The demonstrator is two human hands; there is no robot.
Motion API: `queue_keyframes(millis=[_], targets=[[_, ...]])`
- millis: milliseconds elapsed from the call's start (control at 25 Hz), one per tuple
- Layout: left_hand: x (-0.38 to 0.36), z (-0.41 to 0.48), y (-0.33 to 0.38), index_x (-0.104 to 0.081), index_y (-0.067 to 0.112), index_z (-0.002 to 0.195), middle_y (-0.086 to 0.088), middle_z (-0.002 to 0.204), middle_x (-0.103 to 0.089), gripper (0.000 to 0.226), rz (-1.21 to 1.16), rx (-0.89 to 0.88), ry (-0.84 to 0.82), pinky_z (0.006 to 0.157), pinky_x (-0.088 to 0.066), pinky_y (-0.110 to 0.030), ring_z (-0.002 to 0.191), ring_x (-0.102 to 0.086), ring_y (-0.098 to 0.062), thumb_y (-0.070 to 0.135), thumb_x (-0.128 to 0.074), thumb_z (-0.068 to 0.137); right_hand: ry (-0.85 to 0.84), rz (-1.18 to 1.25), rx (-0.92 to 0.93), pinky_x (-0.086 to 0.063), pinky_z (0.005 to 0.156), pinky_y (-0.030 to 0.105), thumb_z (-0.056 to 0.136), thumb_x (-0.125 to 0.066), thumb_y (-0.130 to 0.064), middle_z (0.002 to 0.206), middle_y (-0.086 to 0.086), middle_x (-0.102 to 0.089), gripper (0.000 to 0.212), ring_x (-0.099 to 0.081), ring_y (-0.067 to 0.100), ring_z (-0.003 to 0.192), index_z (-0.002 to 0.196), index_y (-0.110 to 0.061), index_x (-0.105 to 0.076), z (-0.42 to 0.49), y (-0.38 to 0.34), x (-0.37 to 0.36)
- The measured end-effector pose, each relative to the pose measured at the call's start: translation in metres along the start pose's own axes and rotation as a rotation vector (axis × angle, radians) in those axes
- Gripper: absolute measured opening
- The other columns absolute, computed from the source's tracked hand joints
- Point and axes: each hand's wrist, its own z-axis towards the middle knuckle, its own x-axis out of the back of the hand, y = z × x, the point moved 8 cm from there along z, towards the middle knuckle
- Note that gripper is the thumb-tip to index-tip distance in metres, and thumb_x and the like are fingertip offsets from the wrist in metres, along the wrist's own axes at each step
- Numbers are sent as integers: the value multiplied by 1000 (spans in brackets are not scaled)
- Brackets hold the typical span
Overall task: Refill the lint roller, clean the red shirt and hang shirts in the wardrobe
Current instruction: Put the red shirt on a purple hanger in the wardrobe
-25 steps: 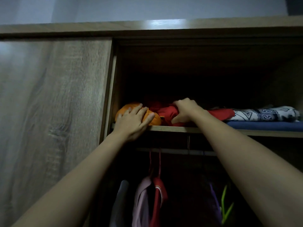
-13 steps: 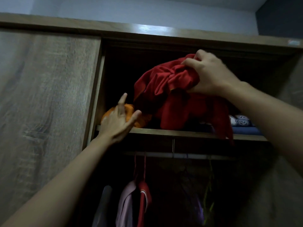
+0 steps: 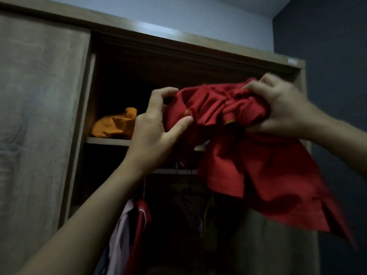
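My right grip [image 3: 278, 110] holds the bunched red shirt [image 3: 258, 167] aloft before the wardrobe shelf [image 3: 107, 140]. My left grip [image 3: 156, 126] has a thumb on its edge, hold unclear. Fetching step, I reckon: next, spread it flat for rolling.

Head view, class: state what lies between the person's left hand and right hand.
The bunched red shirt fills the gap between the left hand and the right hand, both holding it; the head view shows this.

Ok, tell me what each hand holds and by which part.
Both hold the red shirt: right hand grips the bunched-up top, left hand pinches the bunch's other end; the rest hangs loose.
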Motion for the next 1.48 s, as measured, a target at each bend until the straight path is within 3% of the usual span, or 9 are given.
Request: queue_keyframes(millis=[120, 320, 480, 600, 760, 1120, 1240, 1360, 1480], targets=[[5, -27, 26, -53, 26, 106, 8, 83, -65, 35, -72, 53, -122, 63, -54, -19, 73, -66, -3, 24, -75, 78, -319, 144, 90, -45, 81, 32, 50, -63, -55, 101, 7, -53, 78, -54, 21, 92, 118, -17, -55, -45, -16, -44], [-24, -48, 7, -71, 19, 83, 1, 80, -71, 12, 97, 219, -414, 73, -54, -32, 80, -67, -12, 29, -74, 78, -638, 338, 115, -36, 83, 18, 56, -75, -51, 105, -4, -47, 79, -47, 10, 97, 126, -24, -48, -122, -65, -118], [-67, -118, -55, -72, 17, 71, 7, 57, -61, 19, 86, 599, -579, 54, -41, -22, 51, -51, -2, 35, -77, 73, -800, 415, 11, -43, 93, 22, 63, -81, -40, 116, 1, -49, 79, -49, 13, 107, 132, -26, -45, -173, -82, -168], [-84, -157, -76, -68, 11, 70, 7, 45, -48, 18, -126, 855, -549, 42, -26, -16, 38, -36, -3, 24, -71, 81, -757, 596, -164, -48, 78, 19, 71, -69, -6, 106, 2, -57, 56, -57, 14, 93, 122, -21, -53, -180, -82, -175], [-99, -184, -77, -69, 2, 84, 7, 44, -49, 25, -237, 1048, -589, 51, -32, -20, 36, -40, -3, 4, -45, 86, -816, 783, -261, -51, 78, 26, 72, -73, -7, 94, 0, -59, 39, -57, 11, 82, 106, -17, -56, -198, -99, -191], [-93, -150, -50, -66, 12, 111, 15, 55, -64, 31, -19, 562, -825, 52, -40, -8, 47, -52, 11, -2, -54, 86, -541, 1048, -384, -48, 93, 25, 78, -70, -38, 119, -2, -59, 56, -58, 7, 108, 124, -21, -44, -174, -104, -190], [-69, -130, -48, -70, 20, 100, 0, 71, -72, 28, 177, 417, -559, 55, -45, -6, 52, -61, 7, 8, -53, 82, -509, 1207, -415, -51, 82, 17, 82, -68, -19, 105, -4, -66, 35, -62, -3, 89, 115, -19, -55, -167, -106, -193], [-34, -148, -67, -67, 23, 99, 1, 77, -69, 31, 58, 542, -221, 68, -51, -19, 71, -69, -10, 31, -53, 74, -438, 1228, -442, -52, 73, 17, 83, -67, -14, 90, -6, -68, 20, -62, -4, 75, 101, -19, -62, -157, -98, -192], [-43, -227, -89, -61, 26, 117, 9, 104, -67, 66, 55, 687, -415, 88, -48, -22, 95, -64, -5, 63, -59, 63, -347, 1249, -454, -52, 72, 17, 83, -66, -13, 85, -9, -67, 15, -61, -6, 71, 91, -25, -62, -145, -88, -183]])
